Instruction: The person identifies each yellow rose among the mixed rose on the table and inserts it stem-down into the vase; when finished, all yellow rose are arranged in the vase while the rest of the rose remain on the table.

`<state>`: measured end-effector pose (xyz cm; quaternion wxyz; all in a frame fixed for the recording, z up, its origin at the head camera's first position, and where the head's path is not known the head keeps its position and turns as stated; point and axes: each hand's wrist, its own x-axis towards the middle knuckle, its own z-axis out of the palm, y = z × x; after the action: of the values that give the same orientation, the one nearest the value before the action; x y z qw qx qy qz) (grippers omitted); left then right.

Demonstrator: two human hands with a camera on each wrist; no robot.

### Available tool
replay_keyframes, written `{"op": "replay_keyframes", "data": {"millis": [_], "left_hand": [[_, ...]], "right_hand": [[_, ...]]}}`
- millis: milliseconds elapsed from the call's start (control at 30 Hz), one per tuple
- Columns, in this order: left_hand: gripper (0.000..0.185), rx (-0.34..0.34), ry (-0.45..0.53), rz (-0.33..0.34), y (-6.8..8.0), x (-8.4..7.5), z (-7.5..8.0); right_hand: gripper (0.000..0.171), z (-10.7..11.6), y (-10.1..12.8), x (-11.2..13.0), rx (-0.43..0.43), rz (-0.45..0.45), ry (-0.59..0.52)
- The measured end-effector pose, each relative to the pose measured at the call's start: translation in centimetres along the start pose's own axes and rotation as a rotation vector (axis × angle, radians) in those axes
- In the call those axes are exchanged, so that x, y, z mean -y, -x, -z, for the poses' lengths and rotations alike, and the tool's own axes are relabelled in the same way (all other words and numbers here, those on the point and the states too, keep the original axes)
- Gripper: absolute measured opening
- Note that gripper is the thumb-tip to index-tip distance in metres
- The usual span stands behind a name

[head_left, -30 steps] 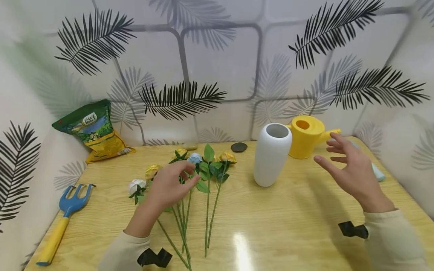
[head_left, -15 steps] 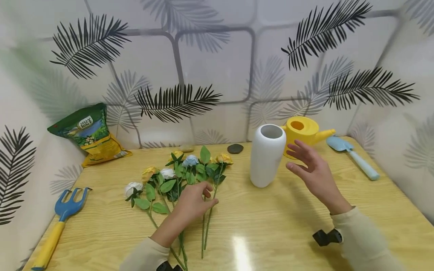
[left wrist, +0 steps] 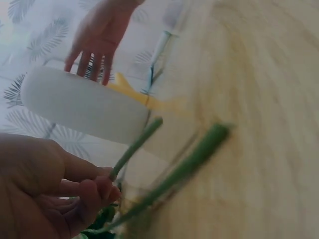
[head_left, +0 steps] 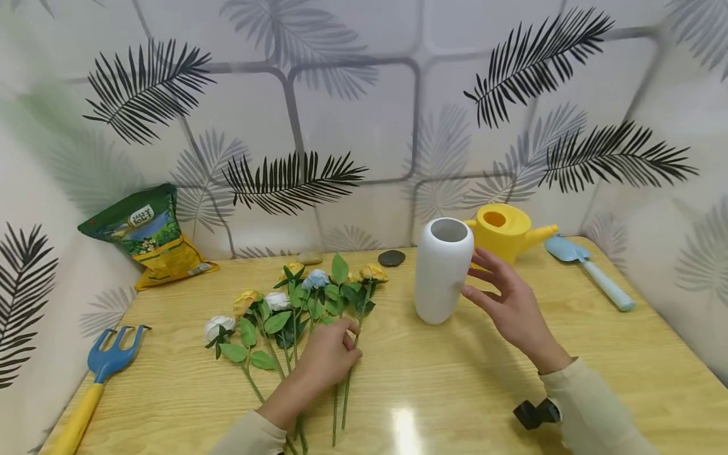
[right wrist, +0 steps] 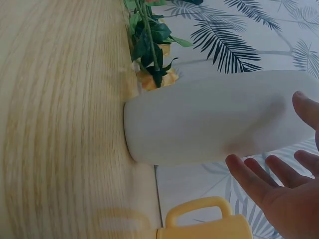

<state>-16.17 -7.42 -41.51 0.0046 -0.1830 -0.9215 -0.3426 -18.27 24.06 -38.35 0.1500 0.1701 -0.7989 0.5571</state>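
Several artificial roses (head_left: 296,300) with long green stems lie on the wooden table (head_left: 455,392). My left hand (head_left: 347,336) rests on their stems; in the left wrist view its curled fingers (left wrist: 97,191) pinch one green stem (left wrist: 137,143). A white vase (head_left: 443,270) stands upright right of the flowers. My right hand (head_left: 490,285) is spread open just beside the vase's right side. In the right wrist view the fingers (right wrist: 251,179) hover close to the vase (right wrist: 219,117), and I cannot tell whether they touch it.
A yellow watering can (head_left: 503,230) stands behind the vase, with a light blue trowel (head_left: 591,275) to its right. A blue and yellow hand rake (head_left: 102,373) lies at the left edge. A green and yellow bag (head_left: 148,235) leans in the back left corner. A dark stone (head_left: 391,258) lies near the wall.
My right hand has moved left from near the watering can to the vase's side. My left hand has slid from the flower heads down to the stems and closed on one.
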Motion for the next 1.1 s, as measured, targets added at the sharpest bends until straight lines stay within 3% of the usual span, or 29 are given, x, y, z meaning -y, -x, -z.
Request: {"op": "replay_keyframes", "data": {"millis": [100,300,433,600,767,1100], "left_hand": [[0.033,-0.023,0.051,0.02,-0.5,-0.8,1.0],[0.043,-0.077,0.225,-0.008,-0.6,-2.9,2.9],[0.046,-0.163,0.331,-0.111,-1.2,-4.5,3.3],[0.049,-0.292,0.414,-0.281,-3.8,-6.7,4.4],[0.049,-0.338,0.482,-0.365,-6.3,-8.7,5.3],[0.043,-0.417,0.594,-0.51,-9.8,-12.2,5.9]], "right_hand": [[0.065,-0.1,-0.6,0.0,-0.014,0.011,0.003],[0.064,-0.5,-0.8,-0.5,-0.014,-0.017,0.013],[0.063,-0.5,-0.1,-0.8,-0.033,-0.011,0.025],[0.062,-0.9,-0.6,-0.8,-0.046,0.027,-0.007],[0.062,-1.1,-1.2,-1.0,-0.063,0.036,0.04],[0.063,-1.4,-0.7,-1.1,-0.107,0.047,0.131]]}}
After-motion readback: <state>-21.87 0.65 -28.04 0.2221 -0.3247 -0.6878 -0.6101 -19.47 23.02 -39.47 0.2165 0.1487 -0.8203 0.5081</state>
